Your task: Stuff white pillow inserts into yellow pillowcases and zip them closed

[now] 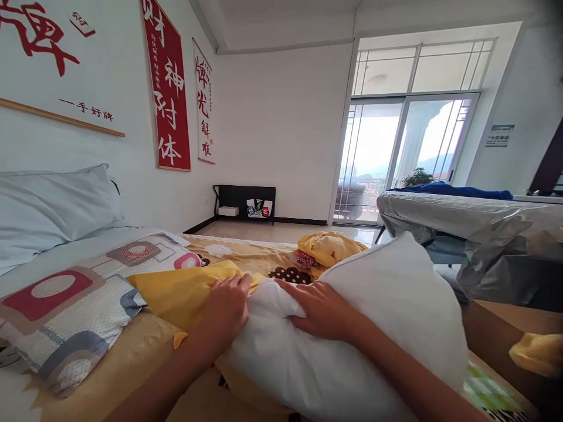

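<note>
A plump white pillow (396, 305) lies across the lower right, with a yellow pillowcase (185, 290) over its left end. My left hand (229, 305) is closed on the yellow cloth where it meets the pillow. Bunched white fabric sits under my right hand (323, 308), whose fingers grip the pillow near the pillowcase's opening. How far the pillow reaches inside the yellow cloth is hidden. Left of my left hand, a patterned pillow (79, 299) rests on the bed (132, 346).
Crumpled yellow bedding (332, 249) lies at the bed's far side. White pillows (57, 202) lean at the left wall. An open cardboard box (514, 319) stands at right, below a plastic-covered table (440, 211). A low black rack (246, 199) stands by the back wall.
</note>
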### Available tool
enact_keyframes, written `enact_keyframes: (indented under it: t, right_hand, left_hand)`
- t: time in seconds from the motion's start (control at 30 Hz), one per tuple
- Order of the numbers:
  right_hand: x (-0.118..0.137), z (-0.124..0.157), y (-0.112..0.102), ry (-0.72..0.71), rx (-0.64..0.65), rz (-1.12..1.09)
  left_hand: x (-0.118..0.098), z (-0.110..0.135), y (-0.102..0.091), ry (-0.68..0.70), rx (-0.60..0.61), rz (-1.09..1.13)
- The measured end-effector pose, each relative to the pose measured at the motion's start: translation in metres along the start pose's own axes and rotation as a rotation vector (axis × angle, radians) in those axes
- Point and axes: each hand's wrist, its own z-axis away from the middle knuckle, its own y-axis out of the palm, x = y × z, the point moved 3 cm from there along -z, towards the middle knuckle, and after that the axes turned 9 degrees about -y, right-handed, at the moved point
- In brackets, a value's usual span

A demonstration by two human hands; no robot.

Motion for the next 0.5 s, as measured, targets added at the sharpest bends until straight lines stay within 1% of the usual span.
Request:
enact_keyframes:
  t: [0.07,0.1,0.17,0.23,0.33,0.4,0.43,0.5]
  right_hand:
    - [0.01,-0.01,0.01,-0.058,0.054,-0.013]
    - [0.017,-0.014,0.014,-0.093,0.07,-0.008]
    - [0.032,-0.02,0.021,-0.165,0.088,-0.002]
    - [0.044,-0.025,0.026,-0.224,0.109,-0.008]
    - [0.051,-0.025,0.028,-0.276,0.128,-0.037]
    - [0.048,-0.023,0.031,-0.298,0.116,-0.067]
    - [0.044,-0.022,0.033,-0.3,0.084,-0.079]
    - [0.034,-0.024,0.039,-0.246,-0.06,-0.084]
  left_hand:
    - [0.005,-0.008,-0.004,-0.01,-0.044,-0.014]
    - [0.006,-0.012,-0.006,0.0,-0.085,-0.03]
    - [0.003,-0.021,-0.009,0.036,-0.178,-0.077]
    - [-0.005,-0.031,-0.009,0.07,-0.249,-0.141]
    - [-0.026,-0.049,-0.006,0.127,-0.297,-0.215]
    - [-0.044,-0.057,-0.004,0.182,-0.28,-0.196]
    - [-0.055,-0.059,-0.003,0.21,-0.256,-0.171]
    - [-0.076,-0.054,-0.003,0.266,-0.207,-0.125]
